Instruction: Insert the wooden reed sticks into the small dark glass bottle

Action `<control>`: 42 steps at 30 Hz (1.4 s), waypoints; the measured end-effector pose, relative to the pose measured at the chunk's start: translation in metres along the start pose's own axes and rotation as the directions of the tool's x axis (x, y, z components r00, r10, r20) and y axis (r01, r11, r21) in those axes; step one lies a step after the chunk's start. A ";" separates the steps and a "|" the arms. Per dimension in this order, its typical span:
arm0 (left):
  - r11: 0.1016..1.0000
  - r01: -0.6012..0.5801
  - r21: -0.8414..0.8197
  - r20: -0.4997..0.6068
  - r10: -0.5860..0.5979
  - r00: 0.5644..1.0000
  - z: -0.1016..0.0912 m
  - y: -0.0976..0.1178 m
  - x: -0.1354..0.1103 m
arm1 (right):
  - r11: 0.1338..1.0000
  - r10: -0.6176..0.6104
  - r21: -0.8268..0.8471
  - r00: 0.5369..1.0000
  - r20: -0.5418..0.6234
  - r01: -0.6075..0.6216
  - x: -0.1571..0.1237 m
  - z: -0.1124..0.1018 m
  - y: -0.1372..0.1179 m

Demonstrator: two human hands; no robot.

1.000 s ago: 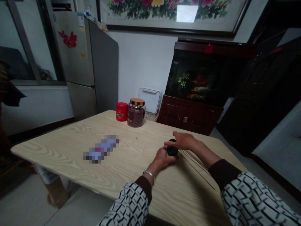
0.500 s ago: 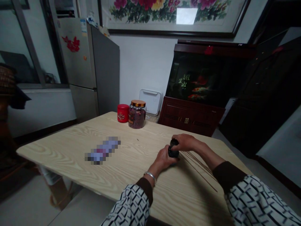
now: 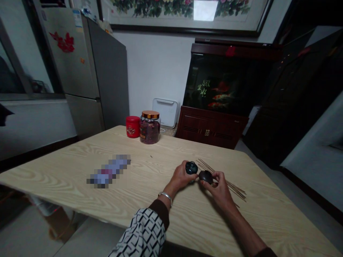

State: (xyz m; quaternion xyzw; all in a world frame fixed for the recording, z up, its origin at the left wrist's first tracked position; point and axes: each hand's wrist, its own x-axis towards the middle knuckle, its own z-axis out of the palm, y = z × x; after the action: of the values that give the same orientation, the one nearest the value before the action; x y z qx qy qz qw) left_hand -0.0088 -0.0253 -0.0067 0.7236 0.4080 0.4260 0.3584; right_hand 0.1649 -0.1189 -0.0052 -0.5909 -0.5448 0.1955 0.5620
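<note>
My left hand (image 3: 183,176) is closed around a small glossy dark pot (image 3: 192,167), held over the right half of the table. Just to its right, my right hand (image 3: 219,188) grips a dark brown rounded lid-like piece (image 3: 205,176) between thumb and fingers. The two pieces are close together; whether they touch I cannot tell. Several thin brown sticks, looking like incense sticks (image 3: 237,190), lie on the wooden table (image 3: 150,178) behind and beside my right hand, which partly hides them.
A red canister (image 3: 133,127) and a glass jar with a copper-coloured lid (image 3: 149,127) stand at the table's far edge. A blurred-out flat item (image 3: 109,171) lies on the left. One tiny stick fragment (image 3: 151,156) rests mid-table. Beyond are a fridge (image 3: 112,71) and a fish tank (image 3: 214,82).
My right hand has come away from atop the pot, bringing the brown piece down to its right. More of the sticks now show. The view has shifted slightly right and down.
</note>
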 end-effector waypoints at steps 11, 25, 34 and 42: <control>0.998 -0.018 -0.059 0.023 0.020 1.000 0.001 -0.001 0.000 | 0.888 -0.038 -0.450 0.989 0.142 0.098 -0.023 -0.026 0.006; 0.989 0.003 -0.148 0.047 0.004 0.999 -0.001 0.002 -0.009 | 0.435 0.222 -0.863 0.899 0.378 0.256 0.043 -0.043 -0.013; 0.982 -0.028 -0.187 0.014 0.031 0.999 -0.008 -0.005 -0.018 | 0.822 0.167 -0.569 0.959 0.227 -0.009 0.065 -0.051 -0.033; 0.976 -0.026 -0.214 -0.011 0.025 1.000 -0.005 -0.014 -0.013 | 0.949 0.181 0.289 0.970 -0.164 -0.128 0.063 -0.022 -0.084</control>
State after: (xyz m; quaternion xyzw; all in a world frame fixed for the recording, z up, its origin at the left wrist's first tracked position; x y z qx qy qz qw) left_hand -0.0215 -0.0303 -0.0205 0.6841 0.3518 0.4752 0.4271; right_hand 0.1683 -0.0934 0.0985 -0.5634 -0.4083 0.2563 0.6710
